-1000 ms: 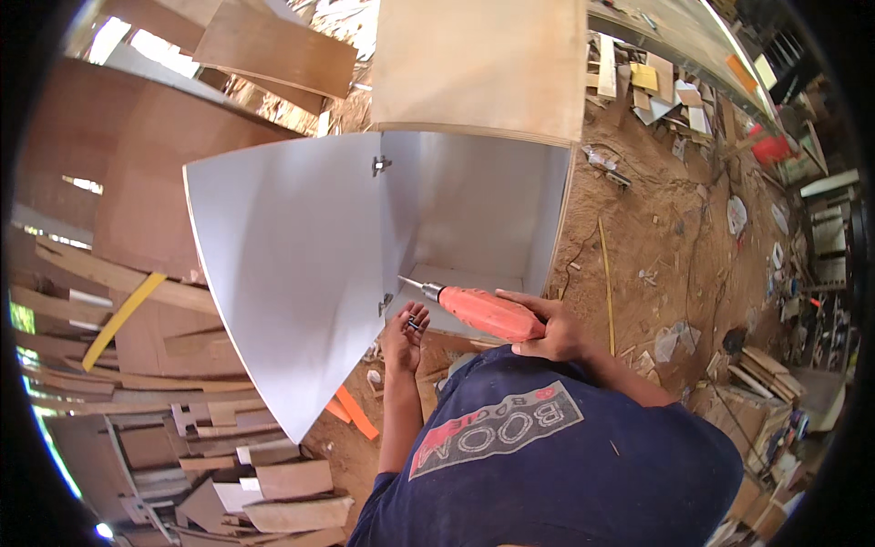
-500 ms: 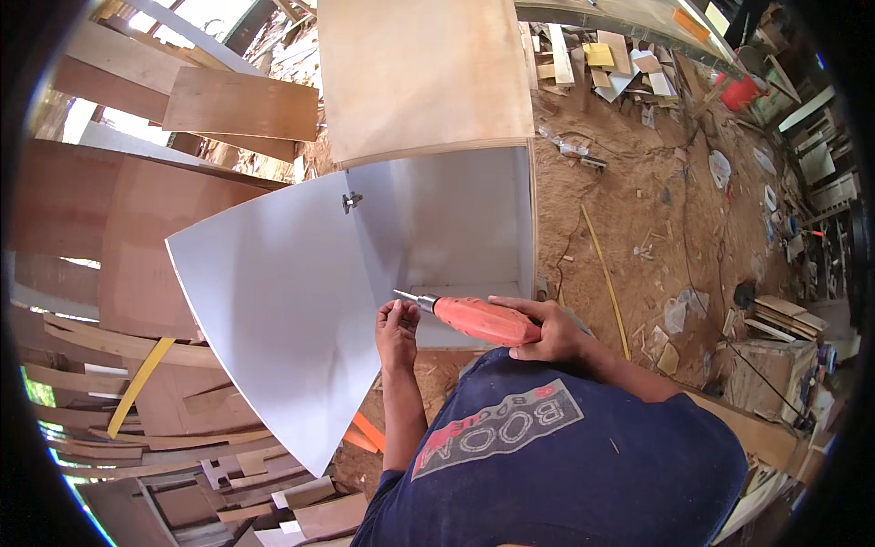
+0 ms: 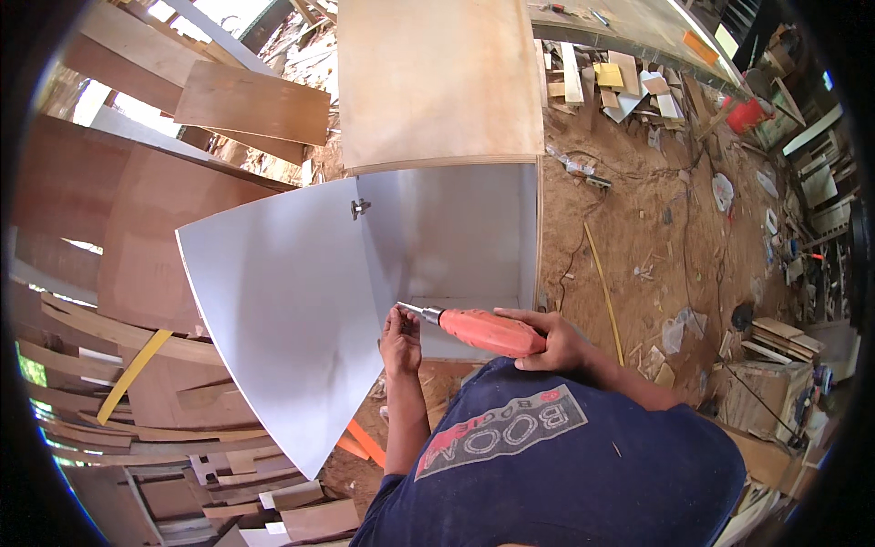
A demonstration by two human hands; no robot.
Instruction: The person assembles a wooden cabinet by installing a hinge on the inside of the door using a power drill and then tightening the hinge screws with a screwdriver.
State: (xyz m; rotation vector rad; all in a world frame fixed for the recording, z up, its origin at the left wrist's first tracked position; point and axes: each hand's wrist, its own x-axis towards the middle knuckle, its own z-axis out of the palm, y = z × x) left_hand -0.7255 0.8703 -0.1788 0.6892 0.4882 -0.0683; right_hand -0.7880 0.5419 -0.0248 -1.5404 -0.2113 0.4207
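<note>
From the head camera, the right hand [image 3: 551,342] has its fingers wrapped tight around the orange drill [image 3: 483,330], whose metal tip points left at the lower inner corner of the white cabinet [image 3: 456,237]. The left hand [image 3: 401,339] sits just beside that tip, fingers curled shut at the edge of the open white door [image 3: 283,319]; whether they pinch anything is too small to tell. Sawdust-strewn floor [image 3: 656,228] lies to the right.

A dusty earthen floor [image 3: 638,237] carries everything here. A white cabinet [image 3: 447,237] sits on it at centre frame. Wood offcuts [image 3: 611,77] lie scattered at upper right, a thin yellow strip [image 3: 603,292] at right of centre, stacked plywood scraps [image 3: 228,492] at lower left, and orange pieces [image 3: 360,445] below the cabinet.
</note>
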